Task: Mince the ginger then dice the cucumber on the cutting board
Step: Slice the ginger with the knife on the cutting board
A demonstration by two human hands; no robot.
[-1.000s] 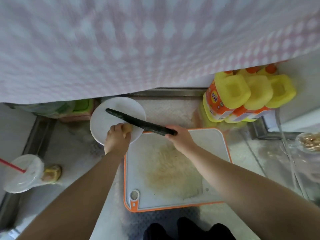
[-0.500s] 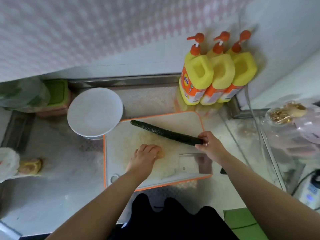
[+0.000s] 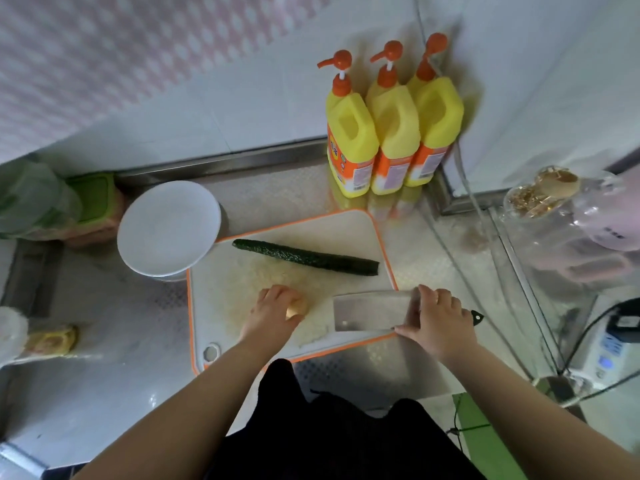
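A white cutting board (image 3: pixel 349 230) with an orange rim lies on the steel counter. A long dark green cucumber (image 3: pixel 304 256) lies free across its far side. My left hand (image 3: pixel 273 311) holds a tan piece of ginger (image 3: pixel 298 308) down on the board's stained middle. My right hand (image 3: pixel 434 320) grips the handle of a cleaver (image 3: pixel 369 311), whose broad blade lies nearly flat over the board's near right part, just right of the ginger.
A white plate (image 3: pixel 168 228) stands left of the board's far corner. Three yellow pump bottles (image 3: pixel 391 133) stand behind the board against the wall. A green-lidded box (image 3: pixel 91 199) and bagged items sit at the left. A glass shelf with bags and cables is at the right.
My right hand let go of the cucumber, which now lies on the board, and took hold of the cleaver. My left hand stays on the ginger on the board.
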